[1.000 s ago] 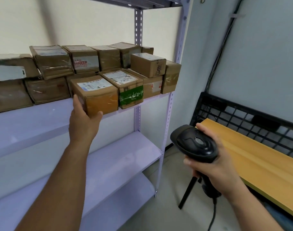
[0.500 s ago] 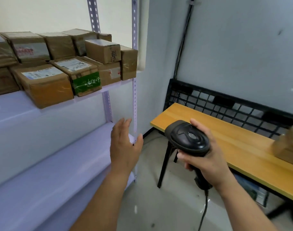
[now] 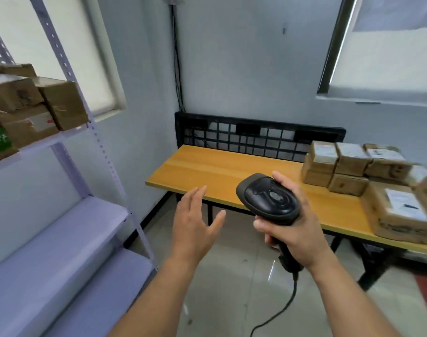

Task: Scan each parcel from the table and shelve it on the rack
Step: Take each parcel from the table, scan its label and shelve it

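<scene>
Above the grey tiled floor, a black handheld barcode scanner is gripped by the right hand, fingers curled round its handle. The left hand is held empty, fingers straight and spread. Brown cardboard parcels with white labels are stacked at the right end of the orange wooden table. More brown taped boxes are seen on the upper shelf of the pale lilac metal rack.
</scene>
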### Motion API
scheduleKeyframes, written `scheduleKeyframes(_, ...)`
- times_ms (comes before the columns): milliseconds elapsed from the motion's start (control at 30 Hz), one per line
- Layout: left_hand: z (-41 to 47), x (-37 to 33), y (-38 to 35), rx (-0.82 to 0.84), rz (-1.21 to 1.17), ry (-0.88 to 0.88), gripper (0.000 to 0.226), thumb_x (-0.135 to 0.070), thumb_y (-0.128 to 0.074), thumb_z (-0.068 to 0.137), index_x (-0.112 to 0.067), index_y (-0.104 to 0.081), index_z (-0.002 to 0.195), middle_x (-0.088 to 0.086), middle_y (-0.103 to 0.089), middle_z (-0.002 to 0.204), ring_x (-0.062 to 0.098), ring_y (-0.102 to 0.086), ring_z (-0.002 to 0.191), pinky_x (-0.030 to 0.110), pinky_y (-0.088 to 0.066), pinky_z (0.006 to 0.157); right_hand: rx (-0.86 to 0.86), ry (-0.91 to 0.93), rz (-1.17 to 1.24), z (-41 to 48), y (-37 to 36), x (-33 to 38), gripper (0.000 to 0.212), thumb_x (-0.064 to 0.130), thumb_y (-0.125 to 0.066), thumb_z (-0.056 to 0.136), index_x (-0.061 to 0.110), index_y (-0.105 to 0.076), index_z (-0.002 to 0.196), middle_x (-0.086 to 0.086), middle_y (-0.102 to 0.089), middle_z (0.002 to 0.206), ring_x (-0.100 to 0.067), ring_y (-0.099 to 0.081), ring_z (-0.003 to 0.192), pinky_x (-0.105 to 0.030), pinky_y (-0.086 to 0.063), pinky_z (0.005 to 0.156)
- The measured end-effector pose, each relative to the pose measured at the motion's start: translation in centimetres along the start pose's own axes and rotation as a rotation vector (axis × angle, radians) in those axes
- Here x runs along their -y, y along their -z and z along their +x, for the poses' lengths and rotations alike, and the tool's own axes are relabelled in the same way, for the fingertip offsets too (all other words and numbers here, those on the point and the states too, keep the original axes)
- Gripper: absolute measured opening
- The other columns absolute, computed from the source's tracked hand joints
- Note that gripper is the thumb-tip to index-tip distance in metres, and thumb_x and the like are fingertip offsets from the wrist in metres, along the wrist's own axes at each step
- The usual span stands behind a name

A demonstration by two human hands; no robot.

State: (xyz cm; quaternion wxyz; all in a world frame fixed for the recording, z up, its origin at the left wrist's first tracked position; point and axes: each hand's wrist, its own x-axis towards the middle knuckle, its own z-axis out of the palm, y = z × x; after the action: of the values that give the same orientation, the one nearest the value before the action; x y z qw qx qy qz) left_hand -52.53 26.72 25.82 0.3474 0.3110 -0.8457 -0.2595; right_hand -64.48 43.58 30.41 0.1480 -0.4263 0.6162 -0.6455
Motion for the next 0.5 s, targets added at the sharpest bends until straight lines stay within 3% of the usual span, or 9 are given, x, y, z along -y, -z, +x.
scheduleKeyframes(233,-0.6,-7.5,-8.7,0.124,-0.055,-0.045,0.069,-0.043,-0.066,0.087,-0.023,-0.037,0.147,-0.005,-0.036,0.148,0.011,-0.030,0.137,0.032,-0.033,0.111,-0.116,-0.072,-0.021,-2.6,10.3,-1.2,0.085,0.021,-0.085,0.059,0.054,-0.050,0.130,0.007,-0.065,0.114,-0.023,-0.067,0.065,-0.037,-0.057,0.053)
scheduleKeyframes(500,-0.8,-13.6,-16.3,0.307,-0.094,-0.114,0.068,-0.046,-0.061,0.089,-0.029,-0.031,0.148,-0.012,-0.032,0.149,0.004,-0.027,0.137,0.027,-0.031,0.110,-0.274,-0.103,-0.055,-4.8,18.8,-2.5,0.087,0.018,-0.083,0.061,0.044,-0.046,0.135,-0.014,-0.065,0.110,-0.018,-0.066,0.060,-0.032,-0.054,0.050)
